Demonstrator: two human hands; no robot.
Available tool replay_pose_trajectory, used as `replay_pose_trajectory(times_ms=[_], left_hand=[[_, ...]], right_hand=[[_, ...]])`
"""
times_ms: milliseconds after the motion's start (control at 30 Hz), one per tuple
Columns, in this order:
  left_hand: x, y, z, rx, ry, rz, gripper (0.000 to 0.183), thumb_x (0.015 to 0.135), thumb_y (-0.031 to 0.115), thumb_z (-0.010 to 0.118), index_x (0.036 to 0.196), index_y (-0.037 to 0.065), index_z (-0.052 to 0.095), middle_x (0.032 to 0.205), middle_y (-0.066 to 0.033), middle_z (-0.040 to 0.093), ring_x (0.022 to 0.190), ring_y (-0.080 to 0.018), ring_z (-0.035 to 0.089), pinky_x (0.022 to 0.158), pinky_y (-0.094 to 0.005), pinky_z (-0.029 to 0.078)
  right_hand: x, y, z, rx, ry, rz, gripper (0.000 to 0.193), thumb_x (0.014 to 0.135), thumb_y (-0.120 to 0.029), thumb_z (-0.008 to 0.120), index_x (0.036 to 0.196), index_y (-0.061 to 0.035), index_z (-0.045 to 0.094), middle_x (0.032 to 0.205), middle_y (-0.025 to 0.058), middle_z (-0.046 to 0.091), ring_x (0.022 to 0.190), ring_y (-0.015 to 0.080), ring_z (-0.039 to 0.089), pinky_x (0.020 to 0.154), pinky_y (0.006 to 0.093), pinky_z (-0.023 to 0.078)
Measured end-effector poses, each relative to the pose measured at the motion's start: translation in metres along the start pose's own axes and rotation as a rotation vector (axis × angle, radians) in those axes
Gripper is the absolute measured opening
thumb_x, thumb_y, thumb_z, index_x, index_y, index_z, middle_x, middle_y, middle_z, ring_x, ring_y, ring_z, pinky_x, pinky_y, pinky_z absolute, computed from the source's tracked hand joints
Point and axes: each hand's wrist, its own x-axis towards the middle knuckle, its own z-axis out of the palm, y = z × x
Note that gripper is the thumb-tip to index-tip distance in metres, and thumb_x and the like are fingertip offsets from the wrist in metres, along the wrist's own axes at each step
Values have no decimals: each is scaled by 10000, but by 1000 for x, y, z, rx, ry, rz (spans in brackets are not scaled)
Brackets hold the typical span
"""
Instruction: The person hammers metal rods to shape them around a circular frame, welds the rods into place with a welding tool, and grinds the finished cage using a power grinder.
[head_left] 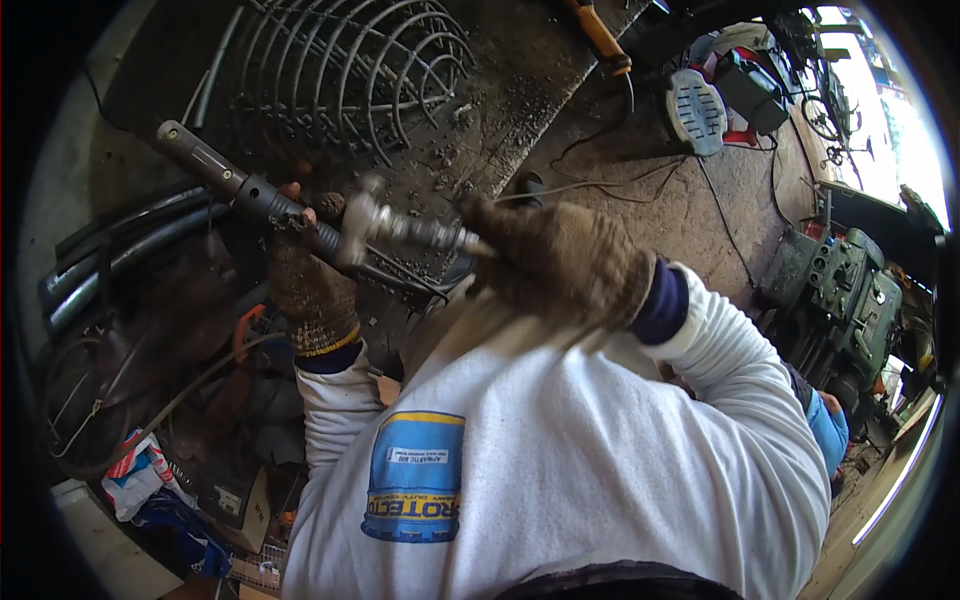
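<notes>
My left hand (308, 290), in a dirty brown knit glove with bare fingertips showing, is wrapped round a dark cylindrical metal shaft (205, 165). The shaft slants from upper left down toward my body, and a thicker black collar sits just above my grip. In my right hand (570, 255), also gloved, is a hammer (365, 222), its metal head close beside the shaft's lower part. Motion smears the hammer and right glove, so I cannot tell whether the head touches the shaft.
A curved metal-bar frame (370, 75) lies on the grimy workbench (525, 95) ahead. Curved metal tubes (120, 250) are at left. An orange-handled tool (605, 35) rests near the bench edge. Cables, a grey stool (697, 112) and a green machine (840, 290) stand on the right.
</notes>
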Motion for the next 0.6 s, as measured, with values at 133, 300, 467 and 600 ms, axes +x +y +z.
replay_pose_trajectory(times_ms=[133, 300, 467, 600], left_hand=[[8, -5, -10, 61, 22, 4, 400, 918, 151, 679, 1267, 46, 516, 1086, -113, 627, 859, -223, 674, 730, -371, 602], [-1, -4, 10, 389, 110, 196, 356, 953, 142, 640, 1274, 47, 518, 1153, -100, 605, 940, -240, 661, 809, -390, 603], [15, -7, -24, -18, -145, -53, 403, 973, 204, 633, 1316, 65, 471, 1263, -84, 532, 929, -199, 640, 786, -343, 587], [7, 0, 8, 273, 65, 129, 448, 943, 195, 671, 1319, 76, 459, 1151, -89, 594, 925, -223, 650, 767, -363, 598]], right_hand=[[-2, 20, 7, 433, -42, -147, 359, 957, -192, 623, 1281, -49, 558, 800, 111, 697, 686, 250, 703, 635, 330, 611], [5, 3, -8, 67, 29, 254, 244, 991, -272, 570, 1081, -50, 613, 791, 163, 690, 704, 281, 707, 629, 399, 579], [-5, 6, 11, -152, 23, -55, 285, 977, -269, 596, 1163, -54, 614, 804, 157, 696, 696, 269, 698, 637, 395, 576], [11, 22, -13, 79, 64, 179, 310, 942, -228, 635, 1202, -60, 608, 826, 142, 706, 736, 252, 706, 692, 378, 599]])
